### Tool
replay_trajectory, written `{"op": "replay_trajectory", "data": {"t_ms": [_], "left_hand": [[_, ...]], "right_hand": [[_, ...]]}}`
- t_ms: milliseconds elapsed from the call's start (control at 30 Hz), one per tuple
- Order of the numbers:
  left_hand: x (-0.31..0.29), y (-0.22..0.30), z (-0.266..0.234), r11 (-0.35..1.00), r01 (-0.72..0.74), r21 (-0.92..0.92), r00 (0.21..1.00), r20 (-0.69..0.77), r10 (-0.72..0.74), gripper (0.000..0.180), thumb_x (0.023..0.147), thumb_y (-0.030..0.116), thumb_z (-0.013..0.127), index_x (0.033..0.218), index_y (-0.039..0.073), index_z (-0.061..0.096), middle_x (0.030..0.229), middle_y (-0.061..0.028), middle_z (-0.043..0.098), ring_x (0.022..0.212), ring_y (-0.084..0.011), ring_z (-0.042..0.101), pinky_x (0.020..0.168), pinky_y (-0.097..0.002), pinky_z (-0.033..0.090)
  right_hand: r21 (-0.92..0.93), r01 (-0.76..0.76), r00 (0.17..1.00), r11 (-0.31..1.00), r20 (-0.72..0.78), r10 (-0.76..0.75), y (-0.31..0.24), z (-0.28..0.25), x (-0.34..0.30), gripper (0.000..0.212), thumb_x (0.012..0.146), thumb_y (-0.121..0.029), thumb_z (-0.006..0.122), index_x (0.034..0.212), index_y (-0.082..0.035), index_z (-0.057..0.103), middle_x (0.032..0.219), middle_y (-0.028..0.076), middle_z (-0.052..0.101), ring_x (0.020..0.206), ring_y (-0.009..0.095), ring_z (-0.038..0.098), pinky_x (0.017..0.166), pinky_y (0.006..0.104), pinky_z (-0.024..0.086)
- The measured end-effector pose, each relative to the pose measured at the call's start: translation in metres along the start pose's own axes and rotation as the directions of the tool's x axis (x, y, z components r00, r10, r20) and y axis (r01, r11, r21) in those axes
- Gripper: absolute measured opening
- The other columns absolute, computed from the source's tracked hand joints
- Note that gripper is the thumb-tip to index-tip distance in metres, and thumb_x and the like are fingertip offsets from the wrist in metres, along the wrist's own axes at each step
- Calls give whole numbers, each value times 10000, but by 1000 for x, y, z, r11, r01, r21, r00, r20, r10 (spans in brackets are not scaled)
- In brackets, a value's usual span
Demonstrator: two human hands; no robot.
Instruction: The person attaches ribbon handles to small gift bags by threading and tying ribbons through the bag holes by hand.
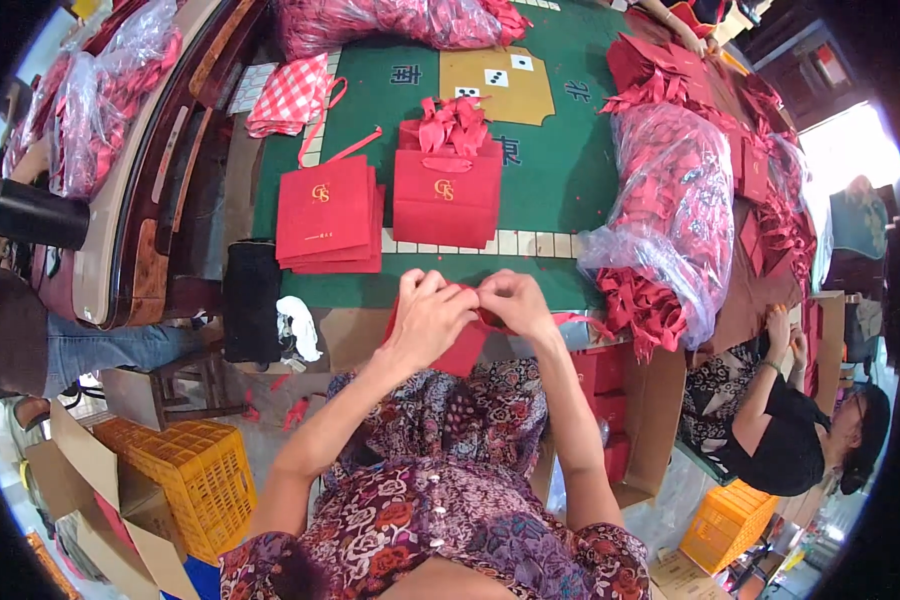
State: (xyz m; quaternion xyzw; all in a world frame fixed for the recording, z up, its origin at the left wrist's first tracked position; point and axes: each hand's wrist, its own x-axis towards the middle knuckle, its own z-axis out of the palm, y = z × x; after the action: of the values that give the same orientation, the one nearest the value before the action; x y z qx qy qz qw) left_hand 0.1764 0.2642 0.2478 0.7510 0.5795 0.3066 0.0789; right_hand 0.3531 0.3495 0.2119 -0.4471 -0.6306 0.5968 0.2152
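Note:
Over my lap, at the table's near edge, a red paper bag (462, 353) hangs partly hidden under my fingers. My left hand (428, 318) is closed on its upper part, fingers bent over it. Beside it, my right hand (515, 303) pinches thumb to fingers at the bag's top edge, seemingly on a red ribbon (582, 320) that trails out past the wrist; the pinched end is hidden. Just beyond lie a stack of flat red bags (328, 212) and, right of it, another red bag stack (445, 200) topped with bunched ribbon handles (452, 128).
Clear plastic sacks of red ribbons stand at the right (670, 200) and far side (400, 22). A checked cloth pouch (290, 95) sits at the far left. Yellow crates (205, 480) and cardboard boxes (655, 430) flank me. A co-worker (800, 430) sits at the right.

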Motion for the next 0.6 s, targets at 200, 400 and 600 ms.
{"op": "replay_trajectory", "data": {"t_ms": [200,400,600], "left_hand": [[7,-14,-8,993,66,-101,996,62,-60,193,756,182,781,896,146,654,847,28,682,835,-202,551,894,-410,320],[10,-8,-11,972,116,-205,982,173,-81,165,757,182,787,852,147,656,798,22,676,790,-201,546,880,-406,320],[1,-14,-11,939,274,-206,961,103,-258,177,750,226,795,841,142,669,765,9,657,788,-208,559,882,-395,327]], "right_hand": [[46,-42,995,998,-89,46,5,17,8,167,786,-170,742,778,-3,746,809,82,685,761,152,639,700,306,497],[207,-88,949,974,-279,146,12,12,14,167,818,-159,741,774,2,743,719,39,705,690,91,608,652,272,481],[-26,-27,991,999,-133,23,17,-16,2,320,948,-292,651,918,14,740,717,38,675,683,121,597,626,291,468]]}}
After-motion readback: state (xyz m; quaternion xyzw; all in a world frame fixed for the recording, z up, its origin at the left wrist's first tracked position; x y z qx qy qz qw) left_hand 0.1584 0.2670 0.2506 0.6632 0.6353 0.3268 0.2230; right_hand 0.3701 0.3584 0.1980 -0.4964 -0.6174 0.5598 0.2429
